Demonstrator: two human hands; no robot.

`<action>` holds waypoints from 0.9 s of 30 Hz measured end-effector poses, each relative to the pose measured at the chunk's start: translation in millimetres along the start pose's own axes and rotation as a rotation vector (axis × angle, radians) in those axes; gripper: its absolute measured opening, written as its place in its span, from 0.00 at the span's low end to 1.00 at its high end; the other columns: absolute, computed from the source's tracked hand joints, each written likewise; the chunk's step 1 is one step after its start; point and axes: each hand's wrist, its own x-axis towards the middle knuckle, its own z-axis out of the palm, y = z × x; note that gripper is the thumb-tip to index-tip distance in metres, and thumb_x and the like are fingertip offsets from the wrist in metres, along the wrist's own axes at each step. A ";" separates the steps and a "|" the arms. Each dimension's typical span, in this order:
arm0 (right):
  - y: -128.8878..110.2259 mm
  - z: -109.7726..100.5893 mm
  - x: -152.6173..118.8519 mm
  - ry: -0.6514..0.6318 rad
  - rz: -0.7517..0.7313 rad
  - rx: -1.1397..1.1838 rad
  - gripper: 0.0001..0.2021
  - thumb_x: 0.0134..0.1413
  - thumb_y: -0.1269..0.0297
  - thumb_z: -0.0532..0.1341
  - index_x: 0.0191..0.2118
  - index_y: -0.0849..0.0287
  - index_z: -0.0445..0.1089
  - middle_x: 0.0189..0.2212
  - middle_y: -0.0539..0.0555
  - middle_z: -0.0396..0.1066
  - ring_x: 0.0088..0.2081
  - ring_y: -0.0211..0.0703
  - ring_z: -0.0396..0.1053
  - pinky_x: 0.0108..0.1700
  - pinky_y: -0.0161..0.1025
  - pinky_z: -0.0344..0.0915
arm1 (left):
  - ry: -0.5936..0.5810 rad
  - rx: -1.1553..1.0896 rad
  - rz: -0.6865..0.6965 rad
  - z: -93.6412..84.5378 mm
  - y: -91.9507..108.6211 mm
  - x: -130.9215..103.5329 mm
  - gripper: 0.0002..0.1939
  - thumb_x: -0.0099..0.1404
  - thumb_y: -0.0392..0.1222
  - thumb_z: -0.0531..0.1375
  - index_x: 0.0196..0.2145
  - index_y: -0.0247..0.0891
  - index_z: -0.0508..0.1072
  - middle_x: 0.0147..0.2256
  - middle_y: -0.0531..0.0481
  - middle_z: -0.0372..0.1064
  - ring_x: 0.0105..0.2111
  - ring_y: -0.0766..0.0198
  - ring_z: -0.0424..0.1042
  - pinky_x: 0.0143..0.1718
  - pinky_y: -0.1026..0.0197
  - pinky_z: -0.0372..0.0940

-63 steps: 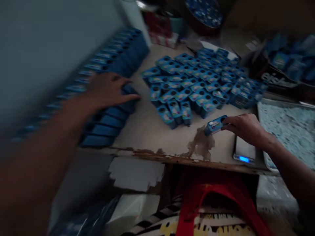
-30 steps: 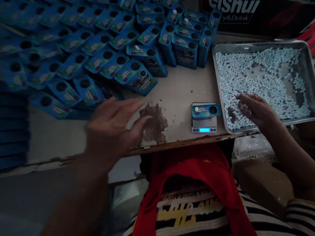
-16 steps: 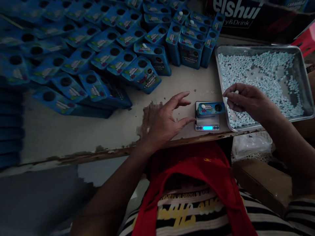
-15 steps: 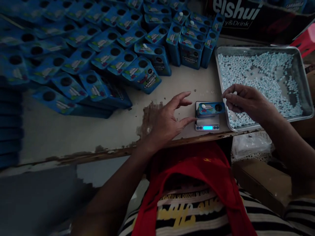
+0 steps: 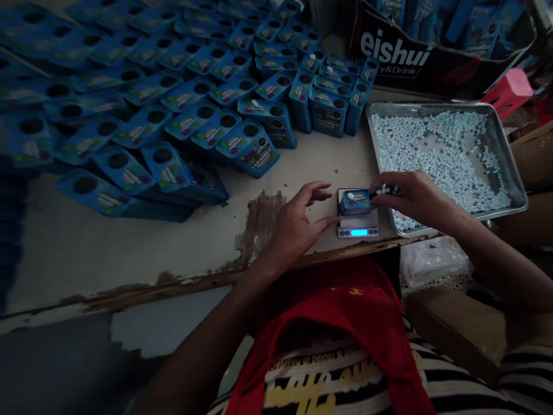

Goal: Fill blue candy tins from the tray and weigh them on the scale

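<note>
My right hand (image 5: 410,193) holds small pale-blue, pellet-like sweets (image 5: 387,189) at one end of a glossy blue rectangular carton (image 5: 358,206) on a silver digital scale (image 5: 345,226), my left hand (image 5: 294,225) open nearby; I judge the carton light, slick, crushable, best gripped by its long sides.

On the black box (image 5: 449,78) at the upper right I read "eishui" in white, with "y&Drink" below it. The blue pack (image 5: 258,153) at upper centre says "CARAMELO MACIZO". "CARAMELO" also shows on the pack (image 5: 355,200) on my scale (image 5: 358,225), right of centre. The scale's blue display is too blurred for me to read. My shirt (image 5: 324,383), at the bottom, has "is rooted in", upside down.
</note>
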 end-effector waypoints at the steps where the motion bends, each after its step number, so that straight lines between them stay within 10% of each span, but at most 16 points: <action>1: -3.0 -1.5 -0.3 -0.007 0.000 -0.055 0.06 0.65 0.68 0.70 0.45 0.57 0.84 0.28 0.48 0.74 0.32 0.41 0.68 0.39 0.39 0.57 | -0.002 0.006 0.002 -1.4 0.2 0.4 0.33 0.64 0.41 0.76 0.64 0.47 0.73 0.56 0.44 0.82 0.58 0.51 0.82 0.67 0.41 0.75; 8: -19.6 -14.9 3.9 -0.091 -0.024 -0.323 0.13 0.64 0.73 0.68 0.51 0.57 0.84 0.36 0.52 0.79 0.38 0.45 0.74 0.43 0.39 0.60 | -0.026 0.037 0.061 -8.9 18.0 6.0 0.33 0.65 0.39 0.77 0.65 0.46 0.75 0.57 0.45 0.81 0.57 0.52 0.82 0.64 0.47 0.78; 18: -47.7 -13.7 14.9 -0.216 -0.033 -0.680 0.16 0.65 0.80 0.61 0.48 0.60 0.84 0.43 0.58 0.81 0.39 0.47 0.77 0.39 0.39 0.61 | -0.004 0.192 0.214 -8.8 54.5 28.4 0.06 0.71 0.41 0.75 0.44 0.46 0.86 0.46 0.50 0.83 0.49 0.53 0.82 0.54 0.53 0.77; 27: -41.3 -12.2 7.9 -0.089 -0.067 -0.545 0.14 0.66 0.80 0.64 0.45 0.57 0.85 0.41 0.56 0.83 0.42 0.48 0.79 0.42 0.39 0.67 | -0.053 0.369 0.282 -0.1 58.0 37.4 0.01 0.75 0.39 0.71 0.42 0.43 0.85 0.43 0.47 0.81 0.48 0.52 0.78 0.53 0.51 0.72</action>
